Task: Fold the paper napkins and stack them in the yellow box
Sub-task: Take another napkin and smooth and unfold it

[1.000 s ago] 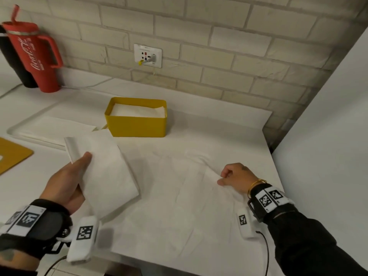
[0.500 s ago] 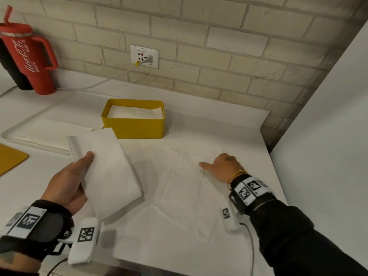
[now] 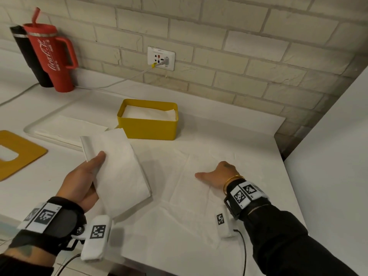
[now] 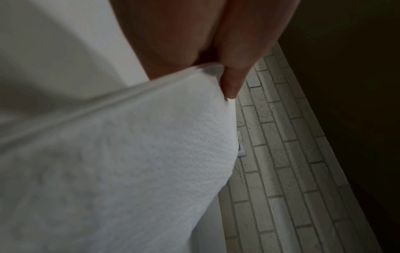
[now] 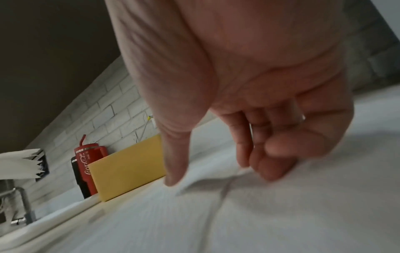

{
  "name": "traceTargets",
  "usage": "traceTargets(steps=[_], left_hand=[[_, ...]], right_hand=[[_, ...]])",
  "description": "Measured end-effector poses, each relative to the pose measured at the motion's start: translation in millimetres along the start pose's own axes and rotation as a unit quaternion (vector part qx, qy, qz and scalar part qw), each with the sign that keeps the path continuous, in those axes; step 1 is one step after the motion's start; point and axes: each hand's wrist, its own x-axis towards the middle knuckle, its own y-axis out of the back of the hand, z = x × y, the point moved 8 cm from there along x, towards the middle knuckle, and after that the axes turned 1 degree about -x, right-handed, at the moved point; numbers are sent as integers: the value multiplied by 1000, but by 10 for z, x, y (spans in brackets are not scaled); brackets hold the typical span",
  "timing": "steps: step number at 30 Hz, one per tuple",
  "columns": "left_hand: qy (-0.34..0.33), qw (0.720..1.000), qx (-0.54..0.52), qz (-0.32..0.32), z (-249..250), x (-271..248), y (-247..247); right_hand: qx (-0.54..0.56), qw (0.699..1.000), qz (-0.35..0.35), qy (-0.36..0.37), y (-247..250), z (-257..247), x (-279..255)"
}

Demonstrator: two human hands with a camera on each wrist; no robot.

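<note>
My left hand (image 3: 93, 168) holds a folded white napkin (image 3: 119, 172) above the table's left part, thumb on top and fingers hidden beneath. The left wrist view shows the thumb (image 4: 233, 71) pressed on that napkin (image 4: 129, 162). A second napkin (image 3: 189, 198) lies on the table with its right part folded over to the left. My right hand (image 3: 215, 176) rests on it, thumb stretched left and bent fingertips (image 5: 270, 169) pressing the paper (image 5: 259, 214). The yellow box (image 3: 147, 130) stands behind, with folded napkins (image 3: 149, 114) inside.
A red tumbler (image 3: 53, 56) and a black bottle (image 3: 29, 56) stand at the back left. A shallow tray (image 3: 65, 130) of flat napkins and a yellow board (image 3: 23, 154) lie left. A wall socket with a cable (image 3: 161, 58) is behind. A white panel (image 3: 328, 156) bounds the right.
My right hand has moved left across the table, taking the napkin's right edge over into a fold, and now presses on it. The left hand keeps its folded napkin in place.
</note>
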Motion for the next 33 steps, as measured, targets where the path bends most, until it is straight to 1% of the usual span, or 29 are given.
traceTargets(steps=[1, 3, 5, 8, 9, 11, 12, 13, 16, 18, 20, 21, 22, 24, 26, 28, 29, 30, 31, 32, 33], left_hand=[[1, 1000, -1, -1, -5, 3, -18], [4, 1000, -3, -6, -13, 10, -63], [5, 1000, -1, -6, -13, 30, -76], [4, 1000, -4, -12, 27, 74, -87], [4, 1000, -4, -13, 44, 97, -88], [7, 1000, -1, -17, 70, 149, -95], [9, 1000, 2, -21, 84, 177, -105], [10, 1000, 4, -27, 98, 208, -120], [17, 999, 14, -50, 140, 340, -181], [24, 997, 20, -64, 155, 442, -225], [34, 996, 23, -78, 149, 535, -277], [40, 995, 23, -85, 139, 580, -303], [47, 994, 25, -93, 129, 618, -336], [62, 991, 32, -115, 110, 679, -406], [75, 987, 43, -132, 93, 736, -456], [86, 985, 50, -142, 85, 798, -463], [90, 984, 51, -148, 85, 833, -456], [93, 982, 51, -153, 90, 864, -447], [96, 981, 50, -159, 94, 892, -443], [99, 980, 49, -165, 97, 915, -446], [102, 979, 48, -171, 97, 940, -451]], right_hand=[[-13, 1000, -5, 4, -46, -19, -20], [-1, 1000, -6, 12, -145, -81, -10], [30, 999, -3, 22, -177, -140, -11], [108, 992, -15, 66, -114, -193, -74], [162, 984, -26, 74, -78, -180, -85], [288, 954, -70, 50, -12, -94, -101], [326, 941, -82, 34, 29, -34, -86], [336, 938, -84, 22, 80, 36, -56], [301, 950, -80, -2, 203, 238, 23], [242, 968, -63, -13, 304, 295, 46], [130, 991, -30, 4, 445, 200, 24], [88, 996, -12, 21, 500, 96, -13], [73, 997, -1, 40, 523, -39, -70], [91, 992, -9, 91, 436, -351, -210], [118, 982, -55, 139, 234, -625, -364], [194, 964, -93, 154, 96, -746, -442], [256, 951, -91, 144, 100, -736, -444], [317, 939, -62, 119, 141, -662, -415], [363, 928, -13, 81, 191, -535, -374], [372, 927, 43, 31, 226, -375, -327], [328, 941, 85, -15, 240, -231, -289]])
